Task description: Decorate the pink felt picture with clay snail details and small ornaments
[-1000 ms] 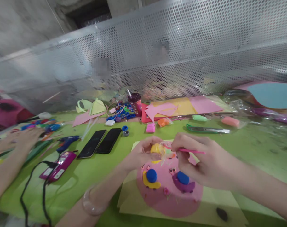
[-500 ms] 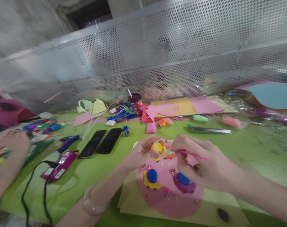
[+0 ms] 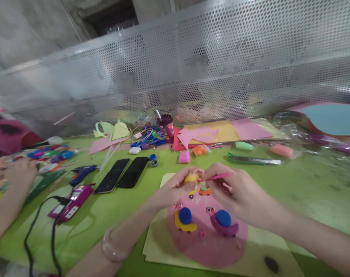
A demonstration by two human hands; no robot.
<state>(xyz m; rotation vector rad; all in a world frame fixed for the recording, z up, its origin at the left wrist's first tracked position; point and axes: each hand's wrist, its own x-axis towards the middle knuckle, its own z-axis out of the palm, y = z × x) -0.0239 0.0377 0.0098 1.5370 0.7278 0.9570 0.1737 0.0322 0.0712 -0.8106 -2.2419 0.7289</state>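
My left hand [image 3: 175,190] is closed around a lump of yellow clay [image 3: 189,178] in a clear plastic wrapper. Pinched in the fingers of my right hand [image 3: 238,192] is a thin pink stick tool [image 3: 222,176], its tip at the wrapped clay. Both hands hover over the top of a pale yellow sheet [image 3: 163,246] bearing a pink oval [image 3: 208,256]. On the oval lie a yellow snail figure [image 3: 179,225] and a purple snail figure [image 3: 228,230], each with a blue cap as its shell. Orange and green shapes near the top are partly hidden by my hands.
Two phones [image 3: 133,173] lie left of the sheet, beside a magenta device [image 3: 72,204] with black cables and a blue glue gun [image 3: 82,174]. A green cutter [image 3: 254,159] and a lidded cup [image 3: 165,127] stand beyond. Another person's hands [image 3: 20,173] work at far left.
My right hand has shifted slightly left and up, bringing the pink stick closer to the wrapped clay. The purple snail's blue cap is now fully uncovered.
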